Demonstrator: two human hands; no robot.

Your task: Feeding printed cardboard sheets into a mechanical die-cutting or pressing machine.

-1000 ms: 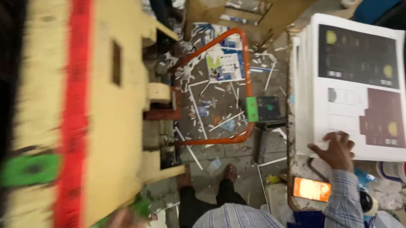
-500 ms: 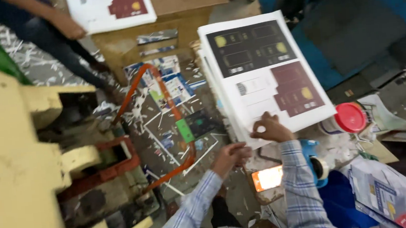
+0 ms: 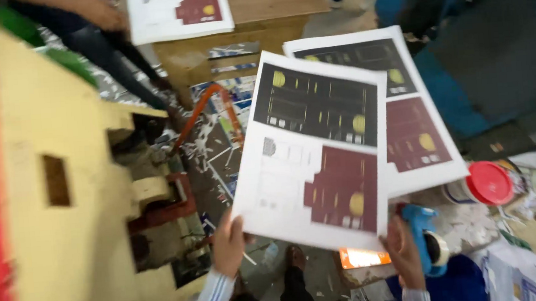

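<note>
White printed sheet (image 3: 316,153) hides both hands' fingertips and the stack (image 3: 420,138) beneath.

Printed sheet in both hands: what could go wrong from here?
1. The printed sheet is held only at its near corners by the left hand and right hand, so it may sag or crease.
2. It overlaps the stack beneath and could drag the top sheet askew.
3. The paper scraps on the floor near the machine are a likely slip hazard.
</note>
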